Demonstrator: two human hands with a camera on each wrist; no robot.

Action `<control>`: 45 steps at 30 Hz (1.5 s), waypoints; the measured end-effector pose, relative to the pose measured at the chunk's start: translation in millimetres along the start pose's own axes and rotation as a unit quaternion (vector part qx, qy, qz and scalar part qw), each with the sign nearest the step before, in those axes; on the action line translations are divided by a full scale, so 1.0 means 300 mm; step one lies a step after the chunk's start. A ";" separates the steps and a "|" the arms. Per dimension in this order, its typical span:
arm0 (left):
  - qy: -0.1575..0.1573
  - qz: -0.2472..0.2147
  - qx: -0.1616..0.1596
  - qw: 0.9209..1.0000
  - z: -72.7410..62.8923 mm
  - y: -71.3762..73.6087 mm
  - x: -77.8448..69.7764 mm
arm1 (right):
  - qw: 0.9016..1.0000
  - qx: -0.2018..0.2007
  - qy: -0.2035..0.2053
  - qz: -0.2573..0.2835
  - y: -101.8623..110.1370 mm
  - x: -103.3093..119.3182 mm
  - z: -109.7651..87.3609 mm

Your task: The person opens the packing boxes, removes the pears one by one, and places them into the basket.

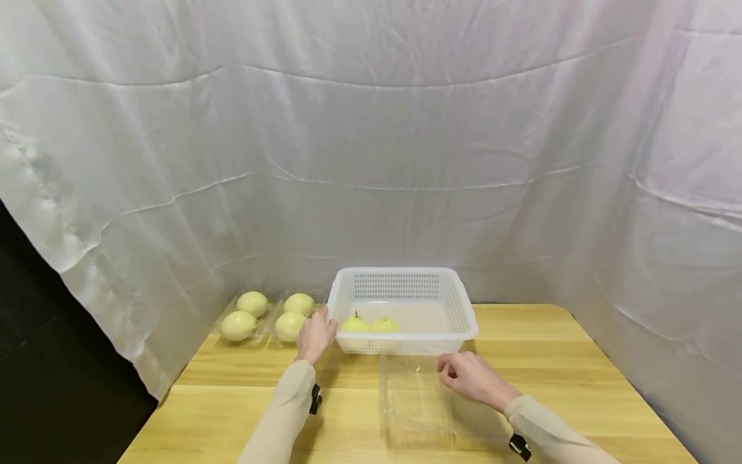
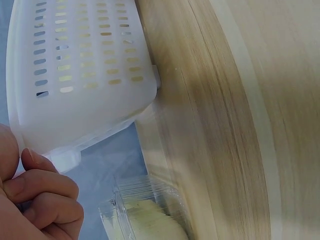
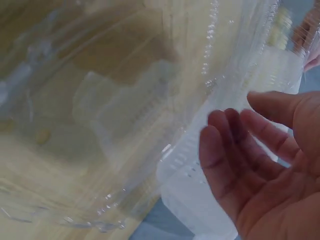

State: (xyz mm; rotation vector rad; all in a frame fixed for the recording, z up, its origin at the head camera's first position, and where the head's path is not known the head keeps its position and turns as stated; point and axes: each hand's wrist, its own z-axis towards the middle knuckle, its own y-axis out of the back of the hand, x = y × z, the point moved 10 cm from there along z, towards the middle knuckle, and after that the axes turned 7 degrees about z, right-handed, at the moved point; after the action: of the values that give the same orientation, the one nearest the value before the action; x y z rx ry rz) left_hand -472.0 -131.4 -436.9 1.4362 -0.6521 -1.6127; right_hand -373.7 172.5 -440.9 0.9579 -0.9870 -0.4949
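My left hand (image 1: 317, 336) grips the left rim of a white slotted plastic basket (image 1: 406, 336); the left wrist view shows the thumb and curled fingers at the rim of the basket (image 2: 85, 60). Two yellow-green pears (image 1: 385, 325) sit inside at its front left. In front of the basket lies a clear plastic clamshell box (image 1: 414, 403). Beside it, my right hand (image 1: 475, 380) hovers with fingers loosely bent. The right wrist view shows nothing within the fingers of this hand (image 3: 270, 155), near the clear plastic (image 3: 125, 115).
Two clear packs stand at the table's back left, one with pale pears (image 1: 238, 326), the other with similar pears (image 1: 290, 327) close to my left hand. Grey cloth (image 1: 406, 161) hangs behind and around the wooden table (image 1: 551, 361).
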 end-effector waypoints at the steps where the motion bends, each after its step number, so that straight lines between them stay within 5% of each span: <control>1: 0.001 0.000 0.000 1.000 0.003 0.001 0.000 | 1.000 0.011 -0.007 0.005 -0.008 -0.005 -0.003; 8: -0.003 0.006 -0.003 1.000 0.017 0.010 -0.008 | 0.998 0.061 -0.019 0.013 -0.074 -0.006 -0.019; 20: -0.017 0.011 -0.004 1.000 0.000 -0.002 -0.009 | 0.994 0.068 -0.068 0.048 -0.112 -0.015 -0.048; 28: -0.073 0.049 -0.066 0.994 -0.021 0.026 -0.032 | 0.993 0.070 -0.066 0.065 -0.071 -0.063 -0.078; 32: -0.075 0.046 -0.074 0.993 -0.033 0.038 -0.035 | 0.994 0.078 -0.055 0.054 -0.036 -0.085 -0.097; 45: -0.082 0.081 -0.108 0.987 -0.035 0.065 -0.052 | 0.996 0.050 -0.011 -0.070 0.115 -0.203 -0.164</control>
State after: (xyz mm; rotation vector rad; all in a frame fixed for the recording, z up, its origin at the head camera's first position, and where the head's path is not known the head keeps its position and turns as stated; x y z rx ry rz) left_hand -457.3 -126.1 -414.7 1.0750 -0.6489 -1.6288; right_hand -362.9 256.8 -450.7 1.1197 -0.9747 -0.5783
